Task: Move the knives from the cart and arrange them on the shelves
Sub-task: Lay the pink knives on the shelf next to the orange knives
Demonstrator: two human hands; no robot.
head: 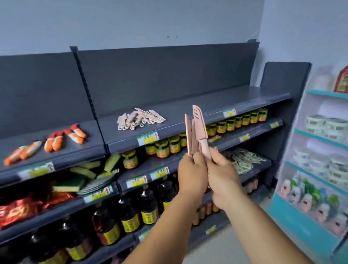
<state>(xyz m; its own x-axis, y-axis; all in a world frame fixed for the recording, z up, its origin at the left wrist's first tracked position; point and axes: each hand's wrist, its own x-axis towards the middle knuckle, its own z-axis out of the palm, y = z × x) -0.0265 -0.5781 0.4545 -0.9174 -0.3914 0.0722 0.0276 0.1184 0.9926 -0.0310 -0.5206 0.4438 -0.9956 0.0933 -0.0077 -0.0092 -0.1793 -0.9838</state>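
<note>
Both hands are raised in front of the dark grey shelves [188,112], close together. The left hand [191,177] grips the handles of a fan of pink sheathed knives [191,139], blades pointing up. The right hand [223,177], touching the left, pinches the handle of one pink knife [200,126] that stands tallest in the bunch. On the top shelf, to the far left of the hands, lies a pile of beige knives [139,119]. Further left on that shelf lie orange and white knives [54,141]. Jars [238,122] line the shelf below.
</note>
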